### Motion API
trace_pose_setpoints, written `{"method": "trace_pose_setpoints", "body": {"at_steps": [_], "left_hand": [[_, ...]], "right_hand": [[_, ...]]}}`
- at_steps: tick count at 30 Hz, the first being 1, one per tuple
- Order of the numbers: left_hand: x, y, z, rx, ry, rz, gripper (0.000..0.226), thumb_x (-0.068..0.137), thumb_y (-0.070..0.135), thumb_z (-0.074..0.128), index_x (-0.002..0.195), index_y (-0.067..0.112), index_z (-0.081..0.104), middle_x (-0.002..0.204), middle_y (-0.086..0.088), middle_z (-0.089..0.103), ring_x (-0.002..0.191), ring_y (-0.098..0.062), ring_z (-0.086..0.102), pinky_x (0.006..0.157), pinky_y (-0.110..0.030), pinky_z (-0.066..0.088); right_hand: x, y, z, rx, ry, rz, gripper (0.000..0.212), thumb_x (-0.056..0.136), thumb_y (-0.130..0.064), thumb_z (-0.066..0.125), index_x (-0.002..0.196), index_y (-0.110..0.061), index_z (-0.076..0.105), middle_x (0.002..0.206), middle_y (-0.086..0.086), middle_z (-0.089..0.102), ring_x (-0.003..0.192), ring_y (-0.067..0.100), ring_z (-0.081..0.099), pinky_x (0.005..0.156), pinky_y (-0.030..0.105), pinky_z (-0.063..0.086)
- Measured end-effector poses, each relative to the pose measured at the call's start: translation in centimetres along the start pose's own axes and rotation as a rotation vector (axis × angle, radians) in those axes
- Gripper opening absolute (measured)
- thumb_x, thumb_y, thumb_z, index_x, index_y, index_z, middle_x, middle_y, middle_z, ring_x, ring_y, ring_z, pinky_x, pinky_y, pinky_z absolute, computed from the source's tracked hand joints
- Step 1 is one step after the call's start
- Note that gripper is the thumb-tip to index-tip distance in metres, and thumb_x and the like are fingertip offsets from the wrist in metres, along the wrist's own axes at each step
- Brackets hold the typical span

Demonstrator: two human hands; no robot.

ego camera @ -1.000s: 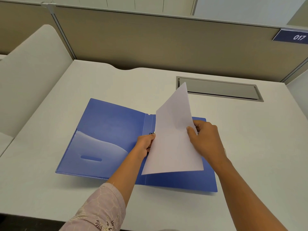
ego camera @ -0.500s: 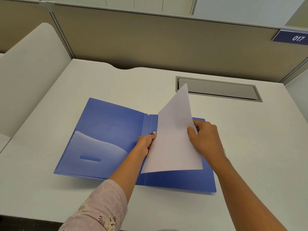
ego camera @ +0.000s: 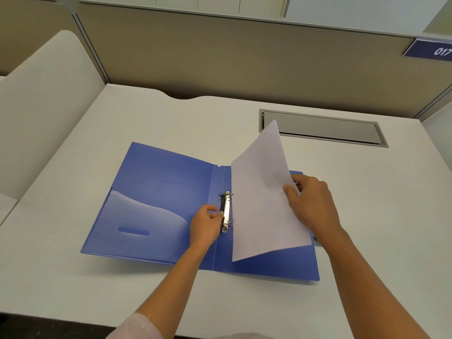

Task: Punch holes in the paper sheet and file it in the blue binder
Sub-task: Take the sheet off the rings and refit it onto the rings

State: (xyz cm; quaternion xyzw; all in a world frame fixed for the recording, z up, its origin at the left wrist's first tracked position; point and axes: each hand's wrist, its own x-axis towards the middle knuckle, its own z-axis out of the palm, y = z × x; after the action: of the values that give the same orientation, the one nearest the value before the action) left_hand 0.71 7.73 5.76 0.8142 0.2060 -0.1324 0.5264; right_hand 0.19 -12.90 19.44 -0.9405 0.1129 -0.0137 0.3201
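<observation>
So the whole thing comes down to the plain white paper sheet (ego camera: pixel 261 192) vs the small silver metal ring mechanism (ego camera: pixel 227 211). The sheet's left long edge sits just right of the rings and runs roughly parallel to them and the spine, so it looks like it only needs to slide a bit left. It's over the right half of the open blue plastic binder (ego camera: pixel 159 192), which lies flat on the white desk (ego camera: pixel 73 277). The right hand (ego camera: pixel 310 204) pinches the sheet's raised right edge, thumb on top. The left hand (ego camera: pixel 205 223) is nearer the rings, fingers curled onto the mechanism. The sheet looks blank and slightly bowed, and I can't tell if it has holes.
</observation>
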Motion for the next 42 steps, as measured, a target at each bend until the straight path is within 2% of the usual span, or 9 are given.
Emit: {"method": "trace_pose_setpoints", "body": {"at_steps": [8, 10, 13, 16, 22, 28, 32, 39, 42], "left_hand": [[-2.4, -2.4, 1.1, -0.134, 0.012, -0.112, 0.022, 0.091, 0.033, 0.060, 0.098, 0.012, 0.060, 0.084, -0.007, 0.068, 0.069, -0.018, 0.062, 0.057, -0.025, 0.050], [-2.4, -2.5, 1.4, -0.157, -0.072, -0.156, 0.026, 0.094, 0.035, 0.056, 0.095, 0.011, 0.066, 0.084, -0.005, 0.069, 0.071, -0.017, 0.063, 0.065, -0.028, 0.053], [-2.3, -2.1, 1.5, -0.204, -0.200, -0.274, 0.034, 0.096, 0.042, 0.049, 0.098, 0.011, 0.062, 0.097, -0.007, 0.066, 0.092, -0.023, 0.062, 0.082, -0.033, 0.052], [-2.1, -1.9, 1.5, -0.346, -0.263, -0.388, 0.036, 0.093, 0.047, 0.053, 0.102, 0.013, 0.061, 0.105, -0.007, 0.065, 0.102, -0.026, 0.059, 0.095, -0.040, 0.051], [-2.0, -2.0, 1.6, -0.503, -0.224, -0.400, 0.029, 0.089, 0.038, 0.063, 0.102, 0.012, 0.064, 0.106, -0.009, 0.068, 0.096, -0.026, 0.062, 0.076, -0.031, 0.051], [-1.9, -2.5, 1.8, -0.558, -0.243, -0.457, 0.029, 0.088, 0.033, 0.066, 0.106, 0.010, 0.066, 0.109, -0.012, 0.069, 0.104, -0.031, 0.063, 0.093, -0.043, 0.053], [-2.0, -2.4, 1.7, -0.642, -0.301, -0.500, 0.033, 0.088, 0.028, 0.067, 0.112, 0.006, 0.065, 0.111, -0.013, 0.069, 0.103, -0.030, 0.065, 0.084, -0.039, 0.056], [-2.1, -2.0, 1.3, -0.648, -0.363, -0.516, 0.026, 0.091, 0.026, 0.063, 0.110, 0.008, 0.062, 0.110, -0.013, 0.068, 0.094, -0.026, 0.064, 0.081, -0.036, 0.054], [-2.0, -1.9, 1.0, -0.628, -0.371, -0.527, 0.022, 0.091, 0.025, 0.063, 0.106, 0.010, 0.062, 0.103, -0.011, 0.067, 0.091, -0.024, 0.062, 0.071, -0.034, 0.055]], "right_hand": [[0.5, -0.1, -0.1, 0.014, -0.022, 0.003, 0.025, 0.094, -0.023, 0.054, 0.113, -0.014, 0.066, 0.093, 0.009, 0.070, 0.081, 0.026, 0.063, 0.073, 0.037, 0.053], [0.6, -0.2, -0.2, 0.033, -0.028, 0.009, 0.025, 0.093, -0.022, 0.054, 0.113, -0.013, 0.066, 0.094, 0.010, 0.070, 0.081, 0.027, 0.064, 0.072, 0.036, 0.053], [0.7, -0.2, -0.2, 0.042, -0.028, 0.016, 0.025, 0.093, -0.020, 0.055, 0.114, -0.011, 0.066, 0.096, 0.011, 0.070, 0.080, 0.027, 0.063, 0.071, 0.033, 0.051], [0.8, -0.1, -0.2, 0.047, -0.034, 0.021, 0.027, 0.093, -0.019, 0.055, 0.116, -0.010, 0.066, 0.100, 0.011, 0.070, 0.079, 0.025, 0.061, 0.070, 0.031, 0.048], [0.6, -0.1, 0.2, 0.040, -0.058, 0.045, 0.026, 0.093, -0.019, 0.055, 0.114, -0.009, 0.065, 0.095, 0.006, 0.066, 0.077, 0.022, 0.058, 0.069, 0.029, 0.044], [0.4, -0.3, 0.6, 0.029, -0.065, 0.039, 0.026, 0.093, -0.022, 0.056, 0.114, -0.009, 0.065, 0.097, 0.008, 0.067, 0.078, 0.021, 0.058, 0.070, 0.028, 0.044], [0.4, -0.3, 0.5, 0.027, -0.067, 0.038, 0.023, 0.092, -0.021, 0.056, 0.110, -0.009, 0.066, 0.089, 0.005, 0.064, 0.076, 0.021, 0.058, 0.068, 0.028, 0.044], [0.3, -0.3, 0.4, 0.022, -0.072, 0.028, 0.026, 0.093, -0.020, 0.055, 0.115, -0.009, 0.065, 0.098, 0.007, 0.067, 0.078, 0.019, 0.057, 0.069, 0.028, 0.044], [0.3, -0.2, 0.5, 0.021, -0.077, 0.027, 0.027, 0.093, -0.020, 0.055, 0.116, -0.010, 0.065, 0.103, 0.008, 0.068, 0.078, 0.019, 0.057, 0.070, 0.028, 0.045]]}}
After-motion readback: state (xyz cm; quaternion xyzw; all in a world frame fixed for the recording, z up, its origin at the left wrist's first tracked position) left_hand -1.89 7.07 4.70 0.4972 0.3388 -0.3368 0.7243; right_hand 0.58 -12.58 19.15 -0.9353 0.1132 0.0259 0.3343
